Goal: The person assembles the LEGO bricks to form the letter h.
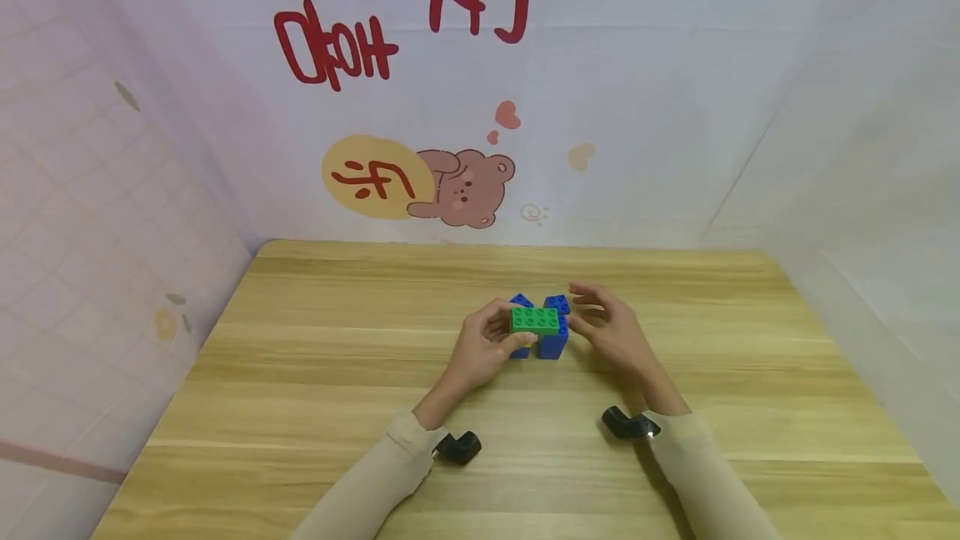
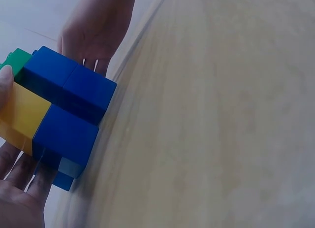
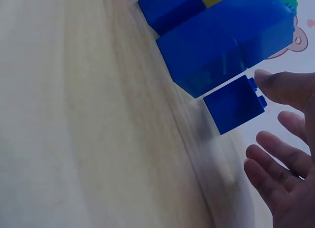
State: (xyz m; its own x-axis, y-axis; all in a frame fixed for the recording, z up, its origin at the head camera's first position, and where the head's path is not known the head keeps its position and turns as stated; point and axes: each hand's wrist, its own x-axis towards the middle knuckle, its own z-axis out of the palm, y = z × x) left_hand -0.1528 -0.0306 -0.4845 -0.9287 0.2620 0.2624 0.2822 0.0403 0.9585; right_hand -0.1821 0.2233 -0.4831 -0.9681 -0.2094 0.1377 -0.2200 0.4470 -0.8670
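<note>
My left hand [image 1: 483, 344] holds a toy brick structure at its left side. Its thumb lies near the seam between a green brick [image 1: 535, 321] and a yellow brick [image 2: 27, 112], and its fingers are on the opposite side. The green brick lies across the top with its studs up. Blue bricks [image 2: 91, 87] stand stacked below it on the right, and another blue brick [image 2: 66, 134] sits beneath the yellow one. Beside the structure, at the back right, is a separate small blue brick [image 3: 235, 105]. Near it is my right hand [image 1: 615, 332], fingers spread loosely and holding nothing.
The bricks stand on a wooden table [image 1: 337, 407], toward its far edge. A white backdrop with a printed bear [image 1: 468, 190] and red characters rises behind the table. Black wrist devices [image 1: 459, 448] are strapped at both sleeves.
</note>
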